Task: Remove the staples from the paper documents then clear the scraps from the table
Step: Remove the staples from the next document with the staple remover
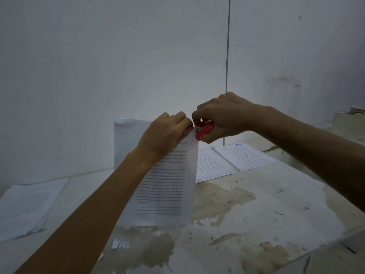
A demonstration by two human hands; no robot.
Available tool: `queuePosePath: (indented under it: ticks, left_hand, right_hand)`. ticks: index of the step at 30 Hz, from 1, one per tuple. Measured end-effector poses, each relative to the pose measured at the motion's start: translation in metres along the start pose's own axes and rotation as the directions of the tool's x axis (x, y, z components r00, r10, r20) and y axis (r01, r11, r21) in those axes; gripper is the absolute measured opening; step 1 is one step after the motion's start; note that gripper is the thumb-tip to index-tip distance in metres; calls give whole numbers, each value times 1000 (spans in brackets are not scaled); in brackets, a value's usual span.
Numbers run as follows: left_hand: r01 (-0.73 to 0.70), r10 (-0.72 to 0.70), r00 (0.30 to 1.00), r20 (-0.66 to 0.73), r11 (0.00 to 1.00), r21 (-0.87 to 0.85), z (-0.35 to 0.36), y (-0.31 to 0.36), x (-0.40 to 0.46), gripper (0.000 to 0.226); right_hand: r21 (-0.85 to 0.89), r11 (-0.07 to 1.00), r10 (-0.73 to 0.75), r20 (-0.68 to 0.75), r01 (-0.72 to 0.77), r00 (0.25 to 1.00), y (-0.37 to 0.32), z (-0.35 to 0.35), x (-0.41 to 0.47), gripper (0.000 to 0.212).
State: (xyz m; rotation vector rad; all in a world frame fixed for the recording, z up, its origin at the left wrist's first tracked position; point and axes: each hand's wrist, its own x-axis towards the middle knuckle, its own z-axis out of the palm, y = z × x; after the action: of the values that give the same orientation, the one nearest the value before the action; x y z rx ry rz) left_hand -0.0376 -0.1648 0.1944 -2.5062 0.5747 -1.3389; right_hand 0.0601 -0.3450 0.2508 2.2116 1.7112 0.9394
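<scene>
Red staple remover [205, 131], blurred print.

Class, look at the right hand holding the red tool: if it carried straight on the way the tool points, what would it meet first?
The right hand aims the red staple remover leftward at the held document's top corner, already touching it. Just beyond are the left hand's fingers pinching that corner; depth is uncertain.

We see a red staple remover [205, 131], white sheets [167, 186] lined with black print, and a whitish tabletop [266, 204] blotched grey-brown at lower centre.
</scene>
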Motion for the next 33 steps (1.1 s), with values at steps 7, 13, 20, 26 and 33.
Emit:
queuePosePath:
  ticks: [7,13,20,26,33]
  left_hand:
    - [107,-107,994,9,993,-55,-6,-3,-8,8]
    - [208,-206,978,28,971,-122,-5,-6,-12,17]
    - [270,-270,962,30,943,-196,-1,-12,-14,18]
    - [288,-292,956,14,932,-219,2,-13,-14,17]
    - [276,-281,960,-2,945,-173,4,-12,-13,18]
  right_hand:
    - [384,887,284,-13,-257,959,10,42,-29,72]
    - [497,693,455,262,-523,851,-30,136,-61,76]
    - [301,596,623,411,-744,665,-113,225,-94,57]
    - [175,634,659,388,-753,645,-130,250,-103,57]
    - [732,336,711,216,-593,669,-116,188,-77,55]
